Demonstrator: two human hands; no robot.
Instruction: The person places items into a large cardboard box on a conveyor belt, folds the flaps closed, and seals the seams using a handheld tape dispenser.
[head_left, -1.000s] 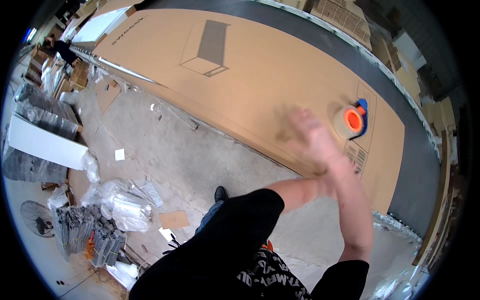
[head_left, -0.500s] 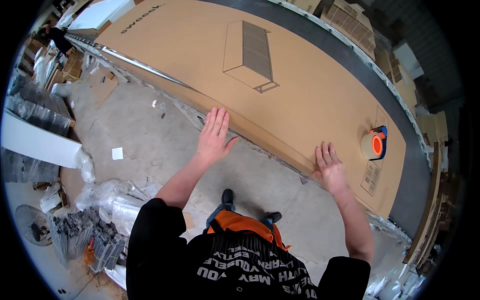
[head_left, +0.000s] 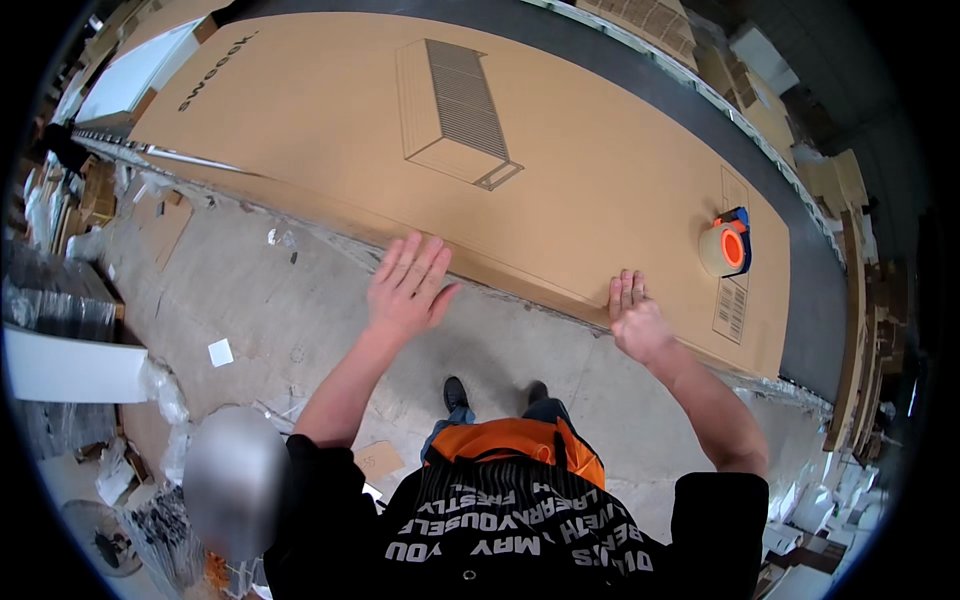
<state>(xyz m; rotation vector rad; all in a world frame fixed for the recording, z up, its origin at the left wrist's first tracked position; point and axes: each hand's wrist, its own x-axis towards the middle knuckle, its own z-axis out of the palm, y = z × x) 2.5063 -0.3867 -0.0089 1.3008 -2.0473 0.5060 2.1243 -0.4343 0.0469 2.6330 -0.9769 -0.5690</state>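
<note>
We note one large cardboard box (head_left: pixel 570 165) lying flat on a dark table (head_left: pixel 815 315), in front of the person, its broad printed face upward. We read its long axis as running crosswise, from the upper left of the view to the lower right, with the edges bowed by the lens. We locate the dark lettering (head_left: pixel 217 72) near the left short end and the barcode label (head_left: pixel 730 310) near the right short end; the line drawing (head_left: pixel 465 110) sits between them, toward the far side. One long side faces the person. We find the left hand (head_left: pixel 405 297) at that near edge, palm down, fingers extended and grasping nothing; we cannot tell whether its fingertips touch the cardboard. We find the right hand (head_left: pixel 637 318) farther right, fingers laid over the same edge; its thumb is hidden, so we cannot tell whether it grips. We see the tape dispenser (head_left: pixel 727 244) on the top face, just beside the label, released from both hands.
</note>
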